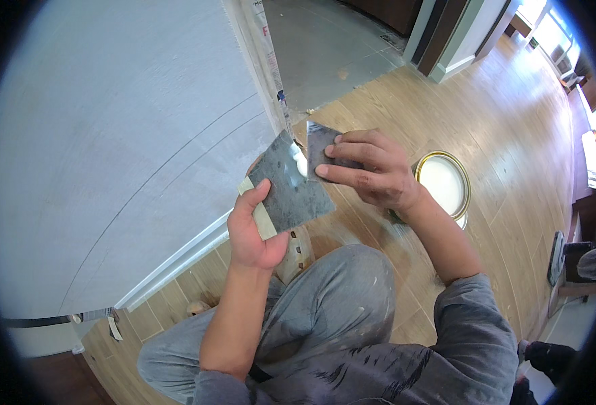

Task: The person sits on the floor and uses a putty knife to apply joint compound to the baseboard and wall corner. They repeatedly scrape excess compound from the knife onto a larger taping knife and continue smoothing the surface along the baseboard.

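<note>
Glossy white paste (301,163) was loaded but unspread on a grey rectangular plate (294,197) gripped by the left hand (252,229); a flat dark-grey blade (319,143) was pinched by the right hand (377,167).

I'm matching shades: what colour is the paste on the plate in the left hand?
The paste is white, seen best in the head view.

Left hand (254,226) grips a flat grey plate (294,199) with a pale strip (261,210) along one edge, white paste (300,162) near its upper right edge, right hand (379,167) holds a second dark plate (317,140) just beside it, gold-rimmed can (469,189) of white material (439,185) on wood-plank floor (507,128), grey wall (142,115) at left.
</note>
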A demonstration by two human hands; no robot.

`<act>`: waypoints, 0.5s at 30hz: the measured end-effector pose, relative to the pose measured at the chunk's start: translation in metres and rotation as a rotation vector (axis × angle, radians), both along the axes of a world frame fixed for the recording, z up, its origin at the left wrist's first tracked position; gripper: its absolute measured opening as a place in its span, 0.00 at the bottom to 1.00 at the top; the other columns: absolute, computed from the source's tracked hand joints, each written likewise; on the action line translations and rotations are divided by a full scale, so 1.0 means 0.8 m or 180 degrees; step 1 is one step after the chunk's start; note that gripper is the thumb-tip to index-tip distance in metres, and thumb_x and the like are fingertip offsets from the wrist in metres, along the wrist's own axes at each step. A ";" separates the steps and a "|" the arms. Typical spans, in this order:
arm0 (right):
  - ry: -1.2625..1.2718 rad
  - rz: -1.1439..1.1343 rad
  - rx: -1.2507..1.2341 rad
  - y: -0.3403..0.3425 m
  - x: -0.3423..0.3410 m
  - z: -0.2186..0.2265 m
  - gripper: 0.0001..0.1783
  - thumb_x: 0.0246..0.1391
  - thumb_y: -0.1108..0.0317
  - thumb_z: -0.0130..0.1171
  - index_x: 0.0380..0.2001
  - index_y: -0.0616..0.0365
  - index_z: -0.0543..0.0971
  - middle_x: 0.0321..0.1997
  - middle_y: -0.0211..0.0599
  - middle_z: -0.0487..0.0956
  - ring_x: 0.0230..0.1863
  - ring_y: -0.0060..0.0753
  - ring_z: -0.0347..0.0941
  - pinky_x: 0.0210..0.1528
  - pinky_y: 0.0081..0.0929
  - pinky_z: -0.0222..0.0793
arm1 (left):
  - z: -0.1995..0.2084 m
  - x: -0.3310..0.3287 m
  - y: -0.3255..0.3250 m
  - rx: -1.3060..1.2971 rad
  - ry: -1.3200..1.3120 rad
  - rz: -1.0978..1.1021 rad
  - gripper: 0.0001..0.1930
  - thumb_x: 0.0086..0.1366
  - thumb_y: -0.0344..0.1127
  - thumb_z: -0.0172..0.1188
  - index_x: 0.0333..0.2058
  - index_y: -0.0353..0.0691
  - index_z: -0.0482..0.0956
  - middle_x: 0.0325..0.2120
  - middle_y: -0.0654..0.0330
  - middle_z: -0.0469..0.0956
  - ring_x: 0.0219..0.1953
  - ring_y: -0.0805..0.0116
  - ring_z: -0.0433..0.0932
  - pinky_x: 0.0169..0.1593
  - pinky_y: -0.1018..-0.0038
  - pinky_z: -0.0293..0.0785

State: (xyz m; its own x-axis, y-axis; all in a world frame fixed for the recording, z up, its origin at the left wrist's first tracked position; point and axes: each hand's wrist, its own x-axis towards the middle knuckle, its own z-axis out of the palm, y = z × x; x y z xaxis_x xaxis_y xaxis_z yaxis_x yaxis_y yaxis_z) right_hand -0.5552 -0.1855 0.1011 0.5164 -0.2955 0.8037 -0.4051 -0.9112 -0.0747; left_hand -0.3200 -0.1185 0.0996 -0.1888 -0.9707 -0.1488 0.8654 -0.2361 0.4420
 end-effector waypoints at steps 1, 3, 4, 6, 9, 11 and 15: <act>0.0242 -0.0070 -0.0006 -0.001 -0.006 0.001 0.27 0.47 0.72 0.67 0.52 0.32 0.85 0.48 0.24 0.83 0.49 0.34 0.80 0.44 0.32 0.71 | 0.000 0.002 0.001 0.0147 -0.0143 0.0030 0.22 0.71 0.34 0.53 0.62 0.37 0.70 0.54 0.55 0.80 0.55 0.59 0.80 0.60 0.58 0.77; 0.0746 -0.0178 0.0060 -0.002 -0.022 0.010 0.27 0.47 0.73 0.66 0.51 0.32 0.86 0.47 0.23 0.84 0.51 0.35 0.79 0.49 0.34 0.69 | 0.003 0.009 0.006 -0.0059 -0.0050 -0.0051 0.23 0.71 0.34 0.53 0.63 0.36 0.69 0.54 0.54 0.79 0.55 0.59 0.80 0.60 0.60 0.76; 0.0586 -0.0172 0.0132 -0.004 -0.024 0.013 0.27 0.46 0.73 0.66 0.50 0.33 0.87 0.47 0.22 0.84 0.52 0.35 0.78 0.50 0.35 0.68 | 0.005 0.012 0.006 -0.0108 -0.0050 -0.0065 0.23 0.71 0.34 0.53 0.63 0.35 0.69 0.54 0.54 0.79 0.55 0.59 0.80 0.60 0.61 0.76; 0.0170 -0.0068 0.0231 -0.007 -0.025 0.025 0.26 0.45 0.75 0.65 0.48 0.34 0.87 0.47 0.22 0.84 0.52 0.35 0.77 0.52 0.37 0.67 | 0.008 0.019 0.002 -0.0101 -0.0302 -0.0241 0.24 0.71 0.34 0.54 0.63 0.33 0.68 0.55 0.53 0.79 0.55 0.59 0.80 0.60 0.62 0.76; 0.0128 0.0254 0.0628 -0.005 -0.032 0.055 0.25 0.44 0.77 0.64 0.44 0.35 0.89 0.47 0.21 0.84 0.51 0.36 0.77 0.52 0.38 0.67 | 0.011 0.025 -0.003 -0.0032 -0.0627 -0.0406 0.25 0.70 0.33 0.54 0.64 0.32 0.67 0.55 0.52 0.78 0.55 0.59 0.80 0.60 0.62 0.76; 0.0414 0.0352 0.0674 -0.003 -0.027 0.068 0.25 0.43 0.79 0.63 0.42 0.36 0.89 0.44 0.21 0.83 0.51 0.36 0.77 0.54 0.39 0.65 | 0.011 0.026 -0.004 0.0013 -0.0774 -0.0478 0.25 0.70 0.33 0.54 0.64 0.32 0.67 0.56 0.51 0.77 0.56 0.59 0.79 0.61 0.62 0.76; 0.0669 0.0624 0.0843 -0.009 -0.019 0.080 0.24 0.43 0.79 0.63 0.41 0.39 0.89 0.43 0.22 0.83 0.51 0.34 0.77 0.56 0.39 0.64 | 0.007 0.031 -0.004 0.0008 -0.0861 -0.0545 0.25 0.70 0.33 0.54 0.64 0.31 0.67 0.55 0.51 0.78 0.55 0.60 0.80 0.59 0.63 0.77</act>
State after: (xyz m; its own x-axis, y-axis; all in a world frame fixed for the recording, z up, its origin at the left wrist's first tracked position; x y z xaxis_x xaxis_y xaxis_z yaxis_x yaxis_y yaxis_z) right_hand -0.5701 -0.1924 0.1652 0.7289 -0.3579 0.5836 -0.2568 -0.9332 -0.2516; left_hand -0.2953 -0.1214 0.1049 -0.3027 -0.9278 -0.2181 0.6642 -0.3695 0.6498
